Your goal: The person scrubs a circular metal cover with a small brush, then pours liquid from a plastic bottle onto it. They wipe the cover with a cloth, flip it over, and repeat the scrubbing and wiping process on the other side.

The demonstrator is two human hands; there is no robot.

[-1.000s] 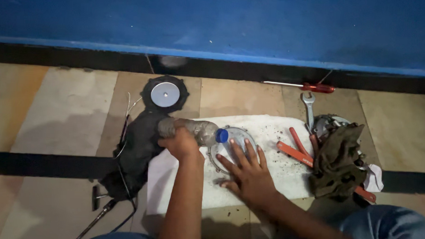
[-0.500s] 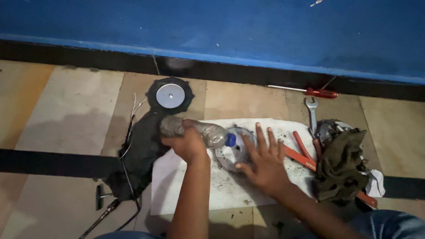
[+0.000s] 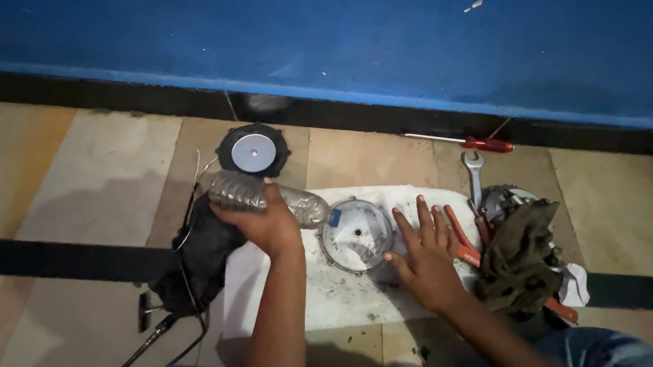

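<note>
Head view looking down at a tiled floor w/ a blue wall at 12 o'clock. The left hand (image 3: 263, 225) is closed around a crumpled clear plastic bottle (image 3: 268, 196), held on its side, its blue cap (image 3: 335, 218) pointing to 3 o'clock. The cap end sits at the 9 o'clock edge of a round grey metal cover plate (image 3: 356, 235), which lies flat near centre on a white cloth sheet (image 3: 337, 300) speckled w/ dark grit. Whether cap and plate touch is hard to tell.

The right hand (image 3: 425, 256) is open, fingers spread, palm down on the cloth just at 3 o'clock of the plate; the thumb tip is close to the plate's rim, gripping nothing.

At 9 o'clock of the cloth lies a black fabric bundle w/ thin wires (image 3: 197, 258), partly under the bottle. At 11 o'clock of the plate sits a black round part w/ a silvery disc centre (image 3: 254, 151).

At 3 o'clock of the right hand: red-handled pliers (image 3: 460, 239), partly covered by an olive-drab rag (image 3: 519, 259) heaped over a metal part. At 1 o'clock, a silver open-ended spanner (image 3: 474, 174), and beyond it, by the wall, a red-handled screwdriver (image 3: 472, 143).

The person's knee in blue denim (image 3: 602, 359) shows at 5 o'clock.
</note>
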